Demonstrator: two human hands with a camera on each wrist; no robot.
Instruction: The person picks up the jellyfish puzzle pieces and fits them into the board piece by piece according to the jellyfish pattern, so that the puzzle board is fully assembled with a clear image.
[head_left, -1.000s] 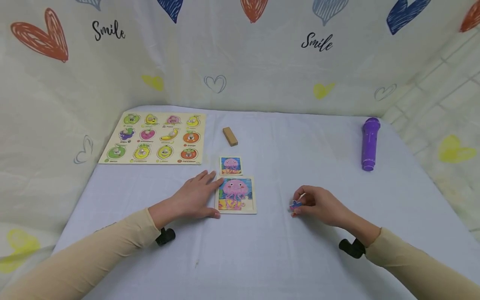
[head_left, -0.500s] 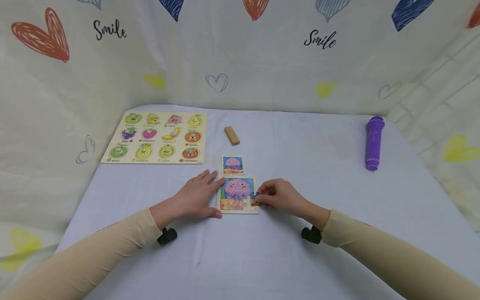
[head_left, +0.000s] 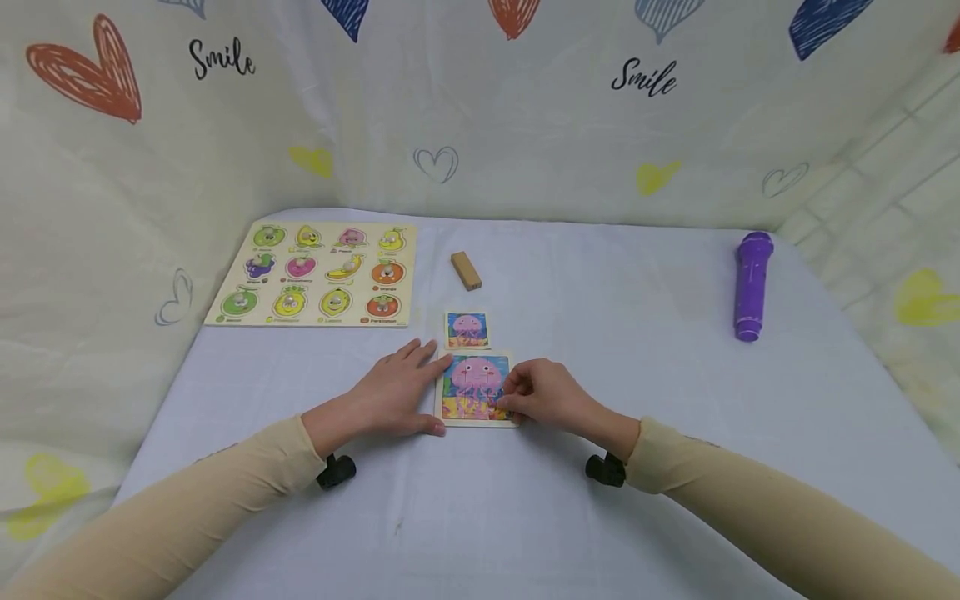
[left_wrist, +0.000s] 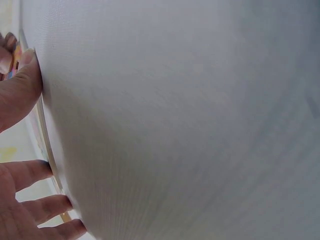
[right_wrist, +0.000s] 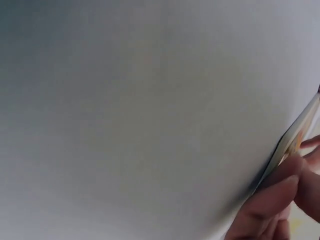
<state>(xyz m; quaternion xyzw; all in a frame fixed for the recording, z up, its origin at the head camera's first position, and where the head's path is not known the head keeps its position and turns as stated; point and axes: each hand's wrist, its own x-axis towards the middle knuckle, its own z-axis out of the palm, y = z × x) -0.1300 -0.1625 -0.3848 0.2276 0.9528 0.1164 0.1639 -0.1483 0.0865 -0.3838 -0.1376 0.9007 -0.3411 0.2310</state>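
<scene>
In the head view a jellyfish jigsaw puzzle (head_left: 476, 379) lies in its square wooden frame on the white cloth. My left hand (head_left: 382, 396) rests along the frame's left side with spread fingers; its index fingertip touches the upper left edge and the thumb lies by the lower left corner. My right hand (head_left: 551, 392) pinches a jigsaw piece (head_left: 497, 412) at the lower right corner of the picture, the fingers covering part of it. In the right wrist view, bent fingers (right_wrist: 272, 197) are at the frame's edge (right_wrist: 280, 145).
A small jellyfish picture card (head_left: 467, 330) lies just behind the frame, and a wooden block (head_left: 466, 271) farther back. A fruit puzzle board (head_left: 311, 275) is at the back left. At the back right stands or lies a purple microphone-shaped toy (head_left: 752, 287).
My right hand has come left from the bare cloth to the puzzle, bringing the jigsaw piece into the gap at its lower right. The left hand has kept its place.
</scene>
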